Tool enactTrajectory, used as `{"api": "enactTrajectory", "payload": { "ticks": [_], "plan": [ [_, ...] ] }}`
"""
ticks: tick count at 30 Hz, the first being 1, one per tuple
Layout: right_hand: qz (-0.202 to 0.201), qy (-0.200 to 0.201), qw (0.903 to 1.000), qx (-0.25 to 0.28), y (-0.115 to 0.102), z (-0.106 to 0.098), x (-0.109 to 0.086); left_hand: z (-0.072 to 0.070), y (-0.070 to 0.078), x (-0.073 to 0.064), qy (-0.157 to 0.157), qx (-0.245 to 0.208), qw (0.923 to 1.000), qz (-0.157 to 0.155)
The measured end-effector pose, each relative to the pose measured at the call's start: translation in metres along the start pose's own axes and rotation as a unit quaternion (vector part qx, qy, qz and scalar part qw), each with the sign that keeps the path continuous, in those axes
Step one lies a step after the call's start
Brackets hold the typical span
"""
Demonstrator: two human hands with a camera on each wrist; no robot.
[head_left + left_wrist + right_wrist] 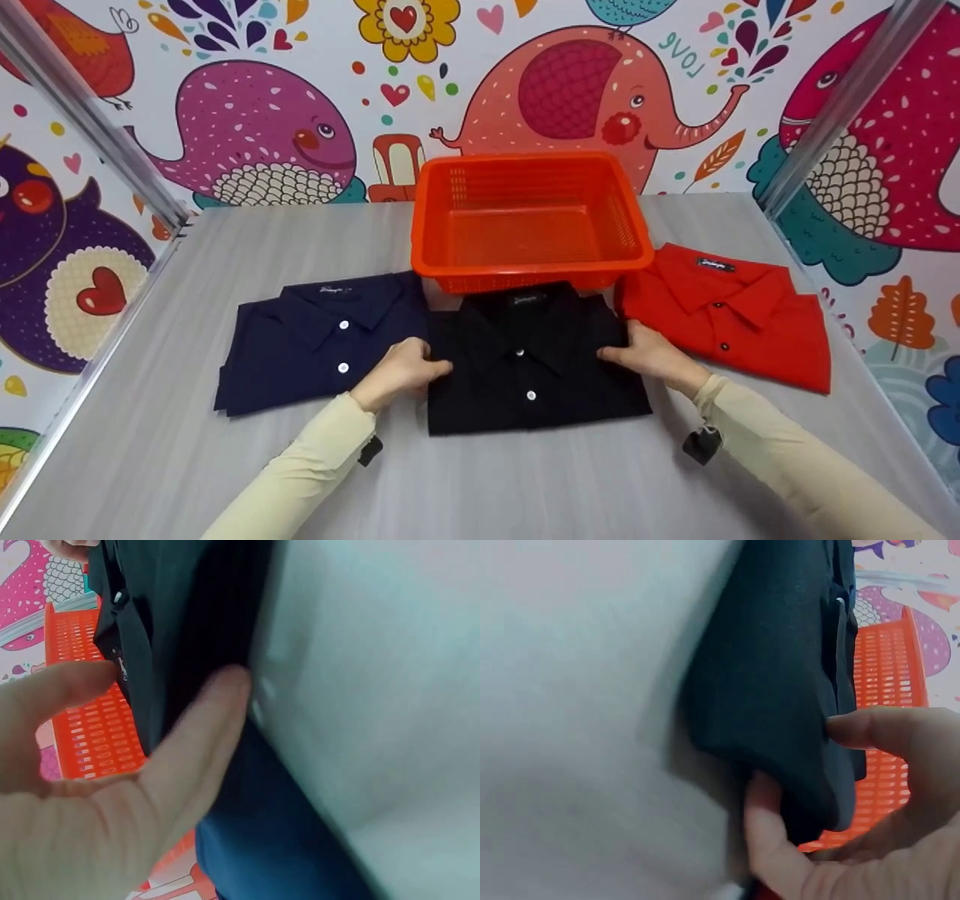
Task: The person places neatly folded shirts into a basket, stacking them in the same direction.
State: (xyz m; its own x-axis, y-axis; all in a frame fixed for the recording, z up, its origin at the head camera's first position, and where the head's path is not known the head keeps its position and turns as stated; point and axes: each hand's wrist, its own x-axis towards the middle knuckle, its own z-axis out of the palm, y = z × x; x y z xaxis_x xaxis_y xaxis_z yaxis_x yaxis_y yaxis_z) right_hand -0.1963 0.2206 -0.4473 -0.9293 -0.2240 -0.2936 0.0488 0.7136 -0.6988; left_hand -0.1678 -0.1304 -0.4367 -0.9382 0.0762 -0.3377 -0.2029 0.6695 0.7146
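Observation:
A folded black shirt (529, 375) with white buttons lies on the table, collar toward the back. Its left edge is met by my left hand (405, 367); the thumb reaches over the cloth. In the left wrist view the fingers (199, 735) are fairly straight against the shirt's side, and the thumb stands apart from them. My right hand (652, 354) pinches the right edge of the black shirt. The right wrist view shows the thumb (862, 727) on top and a finger (763, 802) tucked under the cloth.
An orange plastic basket (532, 268) stands behind the black shirt, with nothing seen inside. A folded navy shirt (292, 360) lies at left and a folded red shirt (780, 345) at right, both close to the black one. A cartoon-printed wall (405, 90) rises behind the table.

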Motion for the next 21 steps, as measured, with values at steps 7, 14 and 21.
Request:
{"api": "enactTrajectory", "payload": {
  "ticks": [7, 14, 21],
  "plan": [
    [0.052, 0.001, 0.9897, 0.133, 0.0026, 0.0007, 0.0023, 0.0011, -0.0035, 0.0077, -0.011, -0.082, 0.9962, -0.028],
    [0.064, -0.020, 0.9840, 0.165, 0.0058, 0.0038, 0.0048, 0.0033, -0.0045, 0.0095, -0.055, -0.208, 0.9742, -0.068],
    [0.038, -0.057, 0.9776, 0.199, 0.0055, 0.0019, 0.0026, 0.0074, -0.0044, 0.0077, -0.092, -0.238, 0.9648, -0.063]
  ]
}}
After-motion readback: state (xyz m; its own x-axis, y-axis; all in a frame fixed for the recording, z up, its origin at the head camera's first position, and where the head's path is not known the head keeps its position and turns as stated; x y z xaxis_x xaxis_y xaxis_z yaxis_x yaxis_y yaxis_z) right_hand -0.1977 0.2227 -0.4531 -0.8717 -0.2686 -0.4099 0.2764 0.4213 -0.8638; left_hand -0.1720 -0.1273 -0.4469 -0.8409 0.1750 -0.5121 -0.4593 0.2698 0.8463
